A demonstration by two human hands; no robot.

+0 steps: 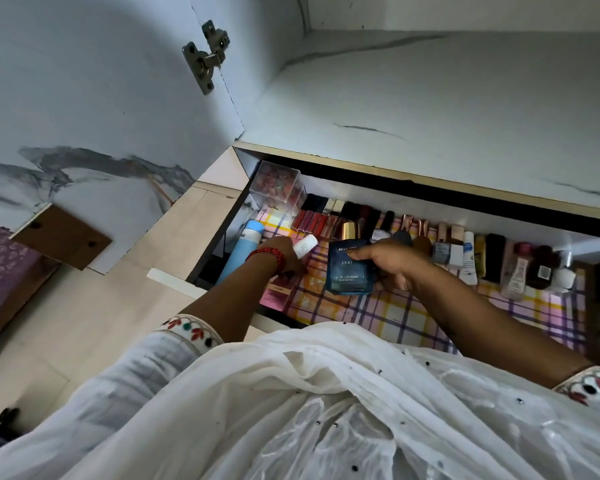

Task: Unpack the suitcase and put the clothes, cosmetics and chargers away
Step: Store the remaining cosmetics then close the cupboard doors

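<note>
Pointing cap rearward, lengthwise: cologne bottle [347, 271]

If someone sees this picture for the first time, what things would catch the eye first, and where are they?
First comes the dark blue cologne bottle with its gold cap, gripped by the right hand over the middle of the open drawer. Next is the left hand, holding a small white tube at the drawer's left side, beside a light blue bottle. Behind both hands, a row of lipsticks and small bottles lines the back wall.
</note>
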